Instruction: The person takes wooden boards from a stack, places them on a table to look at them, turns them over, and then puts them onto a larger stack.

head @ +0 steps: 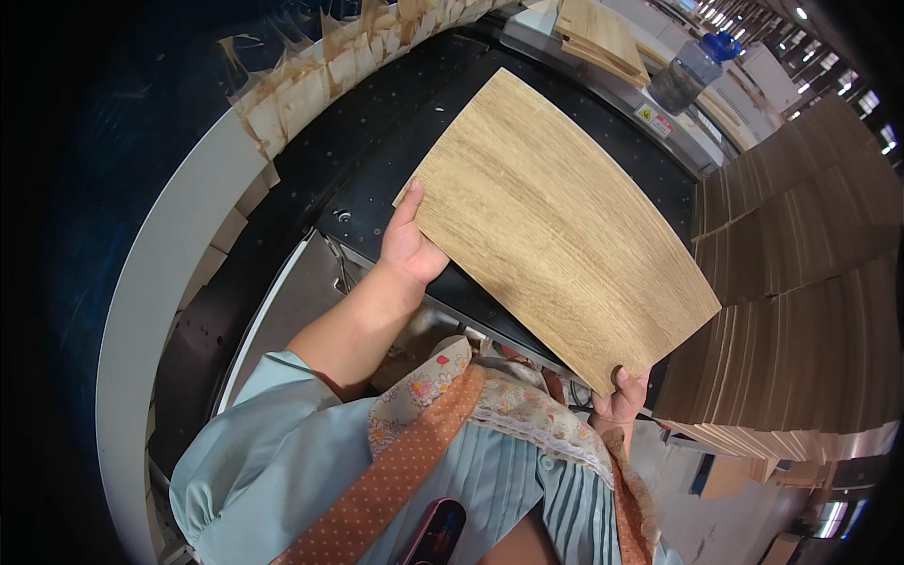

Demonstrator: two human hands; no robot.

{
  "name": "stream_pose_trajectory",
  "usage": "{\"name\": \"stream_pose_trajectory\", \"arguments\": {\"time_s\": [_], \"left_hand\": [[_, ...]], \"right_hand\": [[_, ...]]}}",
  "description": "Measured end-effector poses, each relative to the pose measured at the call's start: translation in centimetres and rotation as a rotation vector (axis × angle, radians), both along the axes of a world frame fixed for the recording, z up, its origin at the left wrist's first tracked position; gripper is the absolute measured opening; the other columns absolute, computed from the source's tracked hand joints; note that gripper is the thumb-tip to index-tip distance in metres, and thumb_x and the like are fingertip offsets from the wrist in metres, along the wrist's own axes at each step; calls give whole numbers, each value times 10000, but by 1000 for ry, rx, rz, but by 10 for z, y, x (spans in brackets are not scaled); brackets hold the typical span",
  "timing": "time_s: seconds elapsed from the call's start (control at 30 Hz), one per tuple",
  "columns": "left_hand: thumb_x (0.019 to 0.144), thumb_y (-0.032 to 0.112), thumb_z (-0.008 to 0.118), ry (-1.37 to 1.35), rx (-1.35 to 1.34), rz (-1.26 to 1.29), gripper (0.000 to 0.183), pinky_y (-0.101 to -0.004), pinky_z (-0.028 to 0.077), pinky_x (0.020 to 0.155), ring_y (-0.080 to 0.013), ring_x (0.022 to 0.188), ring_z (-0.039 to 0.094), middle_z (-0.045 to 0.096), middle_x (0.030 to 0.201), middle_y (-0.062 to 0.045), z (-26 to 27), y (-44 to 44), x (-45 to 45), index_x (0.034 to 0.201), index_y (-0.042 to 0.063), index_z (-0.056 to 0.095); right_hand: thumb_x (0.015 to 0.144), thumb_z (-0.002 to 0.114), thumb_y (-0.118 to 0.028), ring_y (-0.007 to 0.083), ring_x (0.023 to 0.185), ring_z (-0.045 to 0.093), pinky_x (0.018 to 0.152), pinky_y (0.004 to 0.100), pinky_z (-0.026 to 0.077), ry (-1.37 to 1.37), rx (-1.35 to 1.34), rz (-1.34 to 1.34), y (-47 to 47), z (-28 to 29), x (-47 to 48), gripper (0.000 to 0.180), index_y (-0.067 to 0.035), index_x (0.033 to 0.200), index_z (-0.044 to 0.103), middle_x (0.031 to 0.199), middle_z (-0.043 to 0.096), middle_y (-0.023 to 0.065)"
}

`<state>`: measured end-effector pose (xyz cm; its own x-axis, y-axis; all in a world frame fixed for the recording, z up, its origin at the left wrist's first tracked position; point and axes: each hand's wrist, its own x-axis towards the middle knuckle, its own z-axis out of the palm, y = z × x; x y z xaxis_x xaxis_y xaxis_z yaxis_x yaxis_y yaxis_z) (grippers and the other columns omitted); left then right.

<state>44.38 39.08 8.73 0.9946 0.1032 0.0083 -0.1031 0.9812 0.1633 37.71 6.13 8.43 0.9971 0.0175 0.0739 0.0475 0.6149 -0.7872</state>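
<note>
A rectangular wood-grain board (558,226) is held up in front of me, over a black, dotted machine table (381,169). My left hand (413,240) grips its left end, the thumb lying on the top face and the fingers hidden beneath. Down at the near right corner, my right hand (623,395) holds the board with its thumb on the face; most of those fingers are out of sight. A dark round notch or hole shows in the board beside the right thumb. The board's face bears no other object.
Tall stacks of boards (784,304) rise close on the right. Behind the table, a machine ledge bears more wood-grain boards (600,35) and a blue-lidded plastic jug (692,70). A curved-looking pale panel (162,261) with torn brown tape (296,92) runs along the left.
</note>
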Motion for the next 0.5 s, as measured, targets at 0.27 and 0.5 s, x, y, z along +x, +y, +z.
{"name": "stream_pose_trajectory", "arguments": {"time_s": [0.27, 0.5], "left_hand": [[877, 35, 460, -234, 954, -830, 326, -334, 478, 861, -227, 988, 595, 598, 1094, -160, 15, -53, -41, 1193, -35, 492], [890, 148, 501, -21, 1138, -420, 248, -214, 479, 581, -141, 636, 632, 634, 825, -77, 33, -33, -51, 1046, -31, 573]], "right_hand": [[724, 616, -30, 329, 1153, 466, 970, 457, 400, -52, 139, 36, 3, 4, 6, 643, 0, 1301, 334, 1246, 468, 183], [741, 616, -49, 328, 1161, 461, 974, 454, 398, -112, 186, 18, -1, 20, 7, 653, 5, 1314, 307, 1264, 452, 187]]}}
